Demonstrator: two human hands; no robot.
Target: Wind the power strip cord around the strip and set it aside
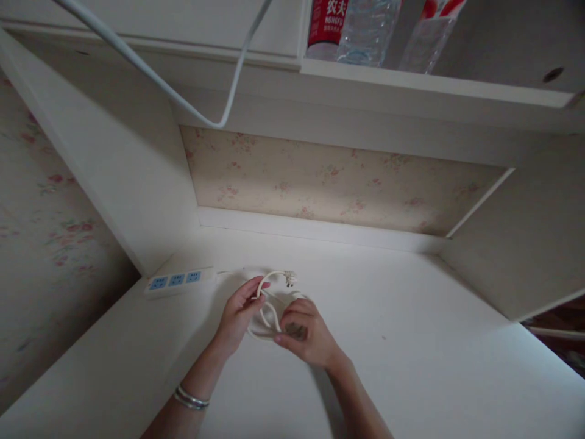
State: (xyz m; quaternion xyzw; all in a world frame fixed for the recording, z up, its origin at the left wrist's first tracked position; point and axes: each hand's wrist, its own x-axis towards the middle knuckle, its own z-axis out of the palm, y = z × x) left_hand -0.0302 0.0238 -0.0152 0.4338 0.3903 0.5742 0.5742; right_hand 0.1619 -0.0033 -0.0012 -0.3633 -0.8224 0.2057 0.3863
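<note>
Between my hands is a white power cord (270,316), gathered in loose loops above the white desk. My left hand (238,311) is closed on the loops from the left, thumb and fingers pinching the cord. Opposite it, my right hand (307,334) grips the cord's right side with curled fingers. The cord's plug (290,278) sticks out past the fingertips, its prongs showing. A white power strip (180,282) with blue sockets lies to the left of my left hand, with a bit of cord leaving its right end.
The white desktop (411,341) spreads under my hands, with side panels left and right. Overhead, a shelf (411,76) holds a red-labelled bottle (326,24) and clear plastic bottles (368,30). A bent white rod (178,100) hangs at the upper left.
</note>
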